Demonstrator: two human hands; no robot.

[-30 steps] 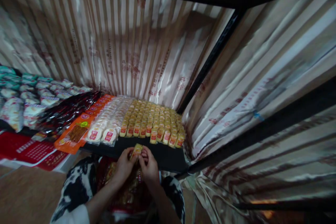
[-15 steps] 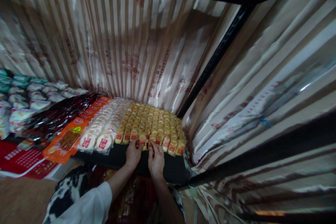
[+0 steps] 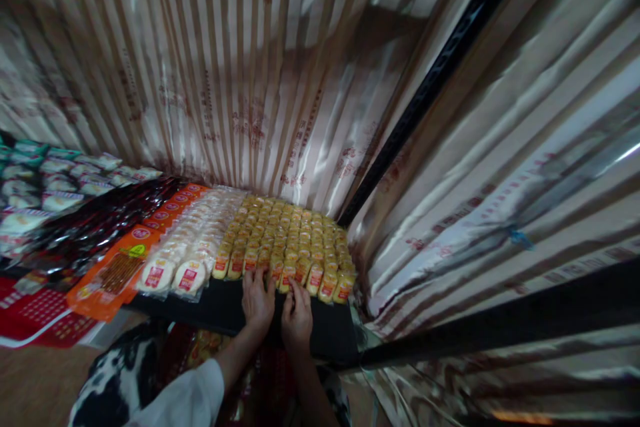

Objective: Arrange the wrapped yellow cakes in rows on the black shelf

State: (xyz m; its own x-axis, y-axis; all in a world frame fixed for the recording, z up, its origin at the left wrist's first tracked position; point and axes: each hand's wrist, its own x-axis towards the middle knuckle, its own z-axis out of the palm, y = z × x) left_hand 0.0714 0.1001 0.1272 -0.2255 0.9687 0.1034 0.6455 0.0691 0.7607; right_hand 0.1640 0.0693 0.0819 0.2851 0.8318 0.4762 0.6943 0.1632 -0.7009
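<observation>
Rows of small yellow wrapped cakes [image 3: 285, 233] with red labels stand packed together on a black shelf [image 3: 220, 303]. My left hand [image 3: 258, 301] is at the front row with its fingers stretched forward, their tips touching the front packs. Beside it, my right hand [image 3: 297, 317] reaches up to the same row. Its fingertips rest against the lower front of a yellow pack [image 3: 289, 275], with thumb and fingers apart. Neither hand lifts a pack. Two rows of round white wrapped cakes [image 3: 190, 277] lie just left of the yellow ones.
Left of these lie an orange snack packet [image 3: 117, 273], dark shiny packets [image 3: 100, 220] and white-and-green packets [image 3: 63, 183]. A red basket [image 3: 37, 313] is below at the left. A black post [image 3: 415, 113] and striped plastic sheeting [image 3: 280, 80] bound the shelf.
Both hands were pinching at the front row around one yellow pack. Now the fingers have loosened, the left resting on packs further left. The view has shifted slightly.
</observation>
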